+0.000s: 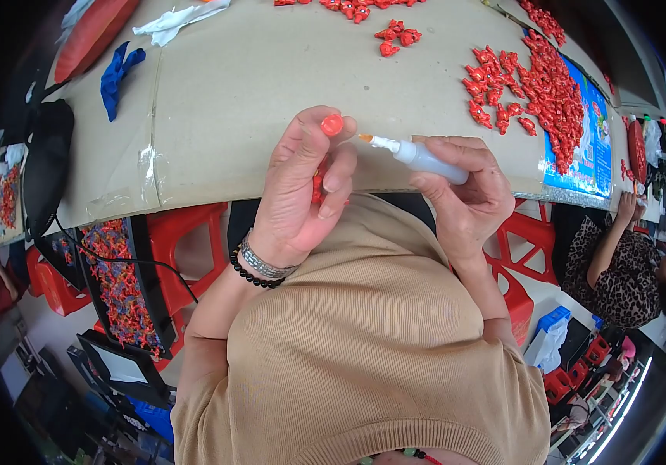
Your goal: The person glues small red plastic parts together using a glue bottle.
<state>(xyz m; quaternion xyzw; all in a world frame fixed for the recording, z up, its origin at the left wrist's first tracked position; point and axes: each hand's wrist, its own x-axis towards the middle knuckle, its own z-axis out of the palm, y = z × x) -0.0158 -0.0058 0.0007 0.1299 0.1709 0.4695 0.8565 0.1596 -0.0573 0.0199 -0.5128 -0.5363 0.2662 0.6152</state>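
Near the table's front edge, my left hand (296,186) pinches a small red plastic piece (332,124) between thumb and forefinger, its round face upward. More red pieces (319,184) show in the palm, partly hidden by the curled fingers. My right hand (469,182) grips a whitish squeeze bottle (430,161), tilted so its narrow orange tip (365,138) points left at my left hand. A small gap separates the tip from the pinched piece.
On the right of the table, a heap of small red figures (554,101) lies partly on a blue printed sheet (600,147). A blue cloth scrap (118,77) is at left. Below stand red stools (193,244) and a black crate (135,287) of coloured pieces. A co-worker (612,263) sits at right.
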